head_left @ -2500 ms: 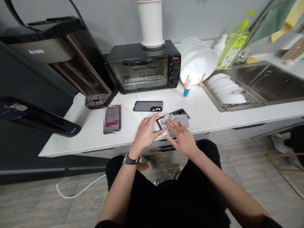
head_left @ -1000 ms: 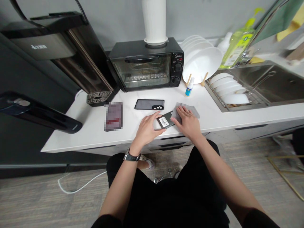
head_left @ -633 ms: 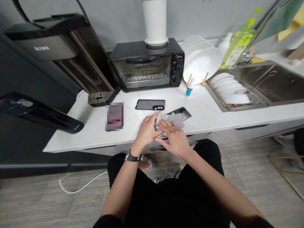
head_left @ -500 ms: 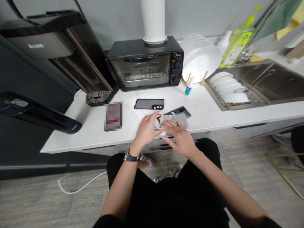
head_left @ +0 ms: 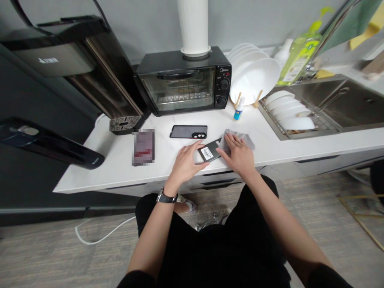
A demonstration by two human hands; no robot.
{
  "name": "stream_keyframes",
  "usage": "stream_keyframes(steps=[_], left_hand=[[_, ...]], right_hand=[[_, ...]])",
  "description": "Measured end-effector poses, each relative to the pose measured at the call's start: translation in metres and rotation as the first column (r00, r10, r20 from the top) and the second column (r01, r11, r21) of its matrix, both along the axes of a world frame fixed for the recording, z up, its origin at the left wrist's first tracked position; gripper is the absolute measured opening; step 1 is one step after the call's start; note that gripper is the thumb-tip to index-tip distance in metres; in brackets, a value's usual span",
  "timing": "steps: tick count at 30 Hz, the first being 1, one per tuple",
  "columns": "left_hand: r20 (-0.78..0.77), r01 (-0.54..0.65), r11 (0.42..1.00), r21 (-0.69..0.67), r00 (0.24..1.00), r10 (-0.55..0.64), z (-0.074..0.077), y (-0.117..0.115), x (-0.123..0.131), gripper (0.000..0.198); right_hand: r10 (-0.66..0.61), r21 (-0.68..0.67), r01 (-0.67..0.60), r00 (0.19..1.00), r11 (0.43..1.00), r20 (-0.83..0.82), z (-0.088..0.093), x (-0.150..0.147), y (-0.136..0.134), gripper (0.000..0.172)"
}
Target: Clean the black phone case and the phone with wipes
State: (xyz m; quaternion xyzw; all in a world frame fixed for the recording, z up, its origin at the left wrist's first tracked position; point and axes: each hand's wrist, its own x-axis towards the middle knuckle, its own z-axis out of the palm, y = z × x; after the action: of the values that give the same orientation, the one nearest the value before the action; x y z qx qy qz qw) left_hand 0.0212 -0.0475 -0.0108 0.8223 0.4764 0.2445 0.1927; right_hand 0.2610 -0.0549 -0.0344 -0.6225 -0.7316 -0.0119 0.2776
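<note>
A dark smartphone (head_left: 211,152) lies back side up near the counter's front edge, with a white barcode label at its left end. My left hand (head_left: 186,161) holds that end between thumb and fingers, the fingers at the far edge and the thumb at the near corner. Over the phone's right part, a thin grey cloth (head_left: 245,141) is pressed down by my right hand (head_left: 238,155). The cloth hides the camera end. Just behind the phone rests a black-rimmed phone case (head_left: 183,131), camera cutouts toward the right.
A small spray bottle (head_left: 239,110) stands before the plate rack (head_left: 257,100). To the left lies a pixelated dark rectangular item (head_left: 144,148). A toaster oven (head_left: 183,80), a drinks machine (head_left: 105,80) and a sink (head_left: 330,134) with stacked bowls border the counter (head_left: 168,170).
My right hand has slid the cloth rightward along the phone, uncovering the label end and covering the camera end. My left hand stays at the phone's left end.
</note>
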Motion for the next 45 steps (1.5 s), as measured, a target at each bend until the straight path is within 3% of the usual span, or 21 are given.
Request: stream_keyframes(steps=[5, 8, 14, 17, 22, 27, 32, 37, 42, 45], left_hand=[[0.013, 0.018, 1.000, 0.012, 1.000, -0.018, -0.005, 0.003, -0.003, 0.082], [0.025, 0.026, 0.999, 0.027, 0.999, -0.027, -0.008, 0.005, -0.005, 0.080], [-0.005, -0.005, 1.000, 0.003, 1.000, 0.005, -0.005, 0.002, -0.003, 0.086], [-0.001, 0.012, 1.000, 0.000, 1.000, -0.012, -0.002, 0.001, -0.002, 0.083], [0.002, 0.001, 1.000, 0.000, 1.000, -0.001, 0.001, 0.000, -0.001, 0.083], [-0.004, -0.012, 1.000, -0.021, 1.000, 0.012, 0.003, 0.000, 0.001, 0.082], [0.007, 0.008, 1.000, -0.005, 1.000, -0.007, 0.001, 0.000, -0.001, 0.080], [0.002, 0.001, 1.000, 0.008, 1.000, -0.001, -0.003, 0.001, -0.003, 0.078], [-0.015, -0.015, 1.000, 0.000, 1.000, 0.015, -0.002, 0.001, -0.003, 0.083], [0.003, 0.006, 1.000, 0.006, 1.000, -0.006, -0.001, 0.001, -0.002, 0.083]], right_hand=[[0.222, -0.041, -0.223, 0.975, 0.974, -0.018, 0.007, -0.044, -0.004, 0.071], [0.287, -0.057, -0.288, 0.957, 0.956, -0.030, 0.010, -0.061, -0.019, 0.075], [0.401, -0.087, -0.408, 0.912, 0.909, -0.086, 0.010, -0.041, -0.055, 0.063], [0.367, -0.100, -0.376, 0.925, 0.921, -0.093, 0.009, -0.017, -0.057, 0.056], [0.188, -0.063, -0.190, 0.981, 0.980, -0.035, 0.002, 0.018, -0.033, 0.059], [0.103, -0.019, -0.103, 0.995, 0.994, -0.009, 0.000, 0.013, -0.007, 0.067], [0.216, -0.032, -0.216, 0.976, 0.976, -0.026, 0.006, -0.032, -0.003, 0.069], [0.313, -0.052, -0.316, 0.948, 0.947, -0.053, 0.011, -0.065, -0.032, 0.073], [0.381, -0.073, -0.388, 0.920, 0.919, -0.097, 0.008, -0.046, -0.057, 0.062], [0.317, -0.056, -0.321, 0.945, 0.945, -0.081, 0.003, -0.021, -0.052, 0.058]])
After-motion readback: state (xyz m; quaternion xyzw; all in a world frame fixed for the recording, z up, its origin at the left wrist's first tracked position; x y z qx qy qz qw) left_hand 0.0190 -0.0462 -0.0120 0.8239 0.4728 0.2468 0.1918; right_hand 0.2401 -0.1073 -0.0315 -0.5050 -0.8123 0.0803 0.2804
